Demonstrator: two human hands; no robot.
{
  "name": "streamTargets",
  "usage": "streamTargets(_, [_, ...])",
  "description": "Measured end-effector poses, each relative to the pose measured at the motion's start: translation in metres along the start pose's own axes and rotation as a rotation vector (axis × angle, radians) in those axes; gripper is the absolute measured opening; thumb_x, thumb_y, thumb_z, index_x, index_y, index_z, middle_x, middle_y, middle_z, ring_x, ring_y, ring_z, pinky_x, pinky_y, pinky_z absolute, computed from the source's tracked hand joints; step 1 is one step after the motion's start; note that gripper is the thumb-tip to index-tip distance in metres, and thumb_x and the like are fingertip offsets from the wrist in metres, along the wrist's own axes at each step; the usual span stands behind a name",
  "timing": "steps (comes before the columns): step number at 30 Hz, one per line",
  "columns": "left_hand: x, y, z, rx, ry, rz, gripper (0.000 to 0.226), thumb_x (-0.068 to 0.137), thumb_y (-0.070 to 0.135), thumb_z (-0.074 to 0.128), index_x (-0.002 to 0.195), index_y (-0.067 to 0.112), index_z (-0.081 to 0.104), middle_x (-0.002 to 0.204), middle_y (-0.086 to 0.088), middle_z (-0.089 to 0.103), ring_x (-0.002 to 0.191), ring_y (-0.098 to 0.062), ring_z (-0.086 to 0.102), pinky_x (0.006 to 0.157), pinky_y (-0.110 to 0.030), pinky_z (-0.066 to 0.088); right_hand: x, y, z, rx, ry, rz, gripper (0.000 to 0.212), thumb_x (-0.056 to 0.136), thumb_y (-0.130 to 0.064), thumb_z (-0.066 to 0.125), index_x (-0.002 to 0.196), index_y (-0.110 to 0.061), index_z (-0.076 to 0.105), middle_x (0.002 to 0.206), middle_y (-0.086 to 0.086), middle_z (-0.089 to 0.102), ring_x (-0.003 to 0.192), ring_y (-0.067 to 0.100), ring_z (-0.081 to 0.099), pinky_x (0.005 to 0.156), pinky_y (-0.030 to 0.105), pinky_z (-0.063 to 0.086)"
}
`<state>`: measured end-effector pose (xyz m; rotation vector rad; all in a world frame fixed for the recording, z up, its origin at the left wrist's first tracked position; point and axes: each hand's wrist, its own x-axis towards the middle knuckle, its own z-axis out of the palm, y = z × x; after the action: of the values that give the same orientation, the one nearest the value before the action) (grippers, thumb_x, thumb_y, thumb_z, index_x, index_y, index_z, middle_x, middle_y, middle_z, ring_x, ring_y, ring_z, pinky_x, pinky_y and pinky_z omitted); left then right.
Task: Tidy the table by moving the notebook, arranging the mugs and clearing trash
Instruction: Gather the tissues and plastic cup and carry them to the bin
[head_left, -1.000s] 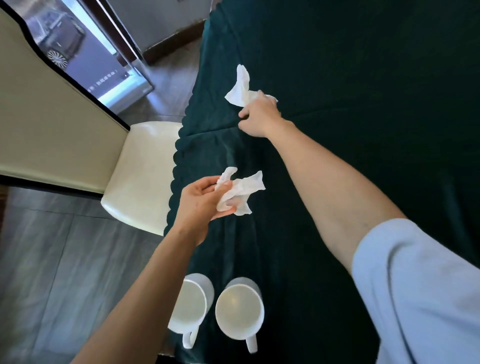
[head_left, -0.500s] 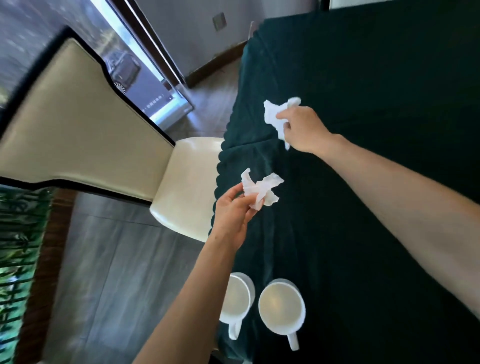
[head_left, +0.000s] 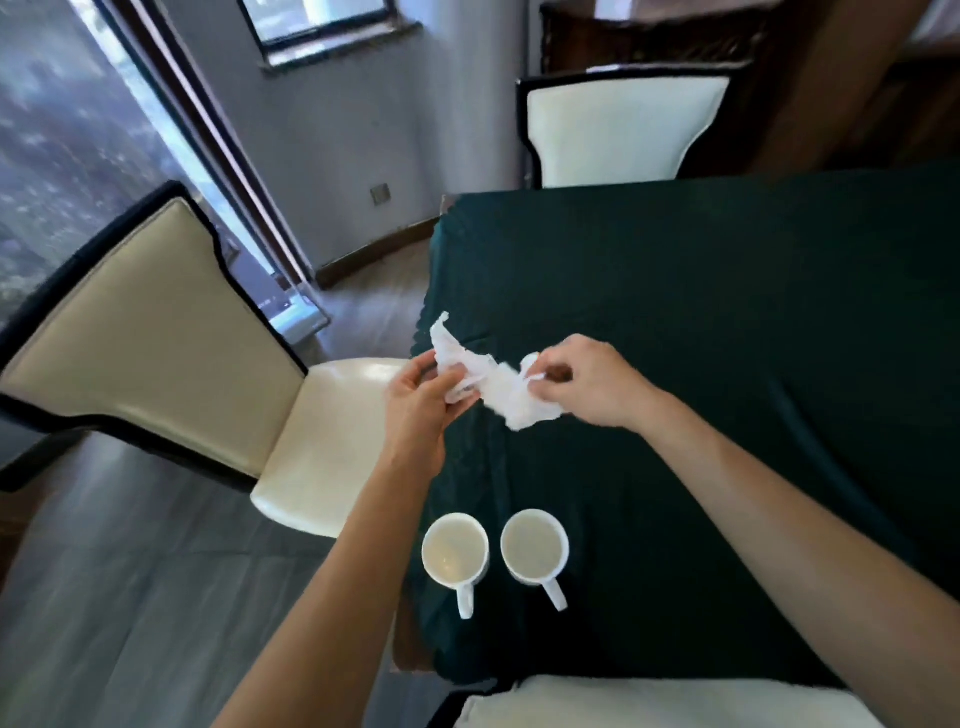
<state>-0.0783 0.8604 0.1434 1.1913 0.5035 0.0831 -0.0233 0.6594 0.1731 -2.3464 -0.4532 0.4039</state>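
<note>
Head view.
- Left hand (head_left: 421, 400): fingers curled round crumpled tissue (head_left: 451, 349), above the green tablecloth (head_left: 727, 312) near its left edge.
- Right hand (head_left: 587, 384): pinching second tissue (head_left: 514, 400), which touches the first.
- Left mug (head_left: 455, 551), right mug (head_left: 534, 545): white, upright, side by side near the table's front edge.

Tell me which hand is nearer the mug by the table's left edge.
Left. The left hand, gripping a crumpled tissue, is almost straight beyond that mug; the right hand, pinching a second tissue, is further right, beyond the other mug.
</note>
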Motion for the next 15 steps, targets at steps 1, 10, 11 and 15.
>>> streamTargets(1, [-0.007,0.002,0.001,0.044,-0.021,0.025,0.029,0.093,-0.003,0.065,0.122,-0.001,0.068,0.093,-0.005,0.080,0.088,-0.023,0.077,0.077,-0.032,0.063,-0.016,-0.008,0.000,-0.015,-0.037,-0.003,0.018,0.093,-0.026,0.067,0.106,-0.023,0.079,0.107,-0.010,0.062,0.109,0.012,0.059,0.088,0.022,0.044])
streamTargets(10, [-0.119,-0.001,0.014,0.334,-0.520,0.155,0.015,0.091,0.008,0.068,0.100,0.011,0.079,0.086,-0.013,0.073,0.078,-0.022,0.068,0.072,-0.036,0.057,-0.172,-0.044,0.019,0.313,0.396,0.082,0.012,0.094,-0.021,0.069,0.100,-0.025,0.078,0.098,-0.007,0.078,0.096,0.012,0.072,0.091,0.037,0.059])
streamTargets(11, [-0.132,-0.003,0.015,0.331,-0.589,0.125,0.014,0.090,0.009,0.068,0.099,0.008,0.079,0.085,-0.015,0.070,0.078,-0.025,0.065,0.073,-0.039,0.056,-0.186,-0.045,0.023,0.318,0.487,0.097,0.012,0.094,-0.020,0.069,0.100,-0.026,0.078,0.097,-0.010,0.078,0.095,0.009,0.072,0.090,0.037,0.059])
streamTargets(15, [-0.188,-0.015,0.023,0.318,-0.839,-0.017,0.019,0.093,0.008,0.061,0.101,0.006,0.078,0.096,-0.023,0.073,0.086,-0.030,0.068,0.087,-0.041,0.059,-0.259,-0.049,0.047,0.324,0.824,0.218,0.014,0.090,-0.019,0.070,0.101,-0.027,0.075,0.093,-0.013,0.077,0.089,0.003,0.072,0.082,0.025,0.059])
